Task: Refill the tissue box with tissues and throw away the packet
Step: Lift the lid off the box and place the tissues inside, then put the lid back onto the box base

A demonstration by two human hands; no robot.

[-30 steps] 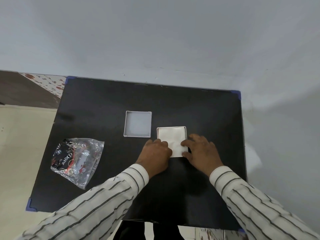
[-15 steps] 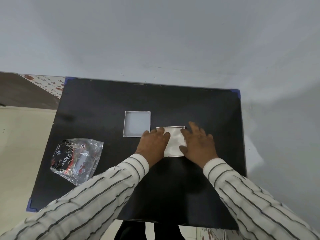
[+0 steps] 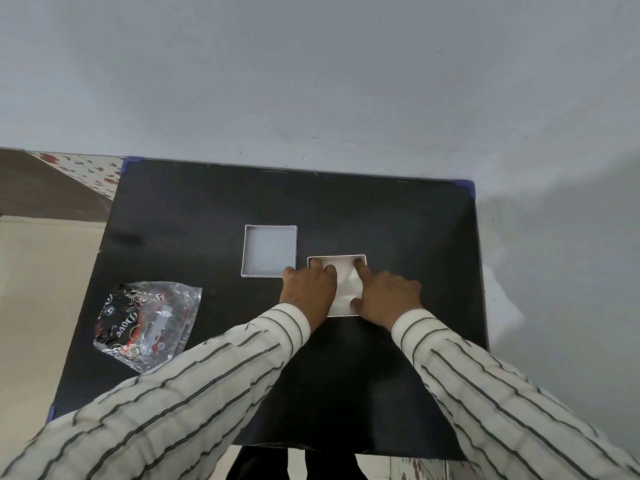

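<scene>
A person in a striped shirt presses both hands flat onto white tissues [image 3: 346,284] packed in an open white box [image 3: 337,257] near the middle of a black counter [image 3: 398,230]. The left hand [image 3: 308,289] and right hand [image 3: 386,296] lie spread, fingers reaching the far corners. The lid [image 3: 270,250] sits just beside, upturned. The crumpled clear packet [image 3: 145,322] lies well apart, left.

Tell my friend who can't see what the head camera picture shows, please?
Two hands, left hand and right hand, press white tissues into a white tissue box on a black table. An empty white lid lies beside it, and a crumpled clear packet lies farther left.
</scene>
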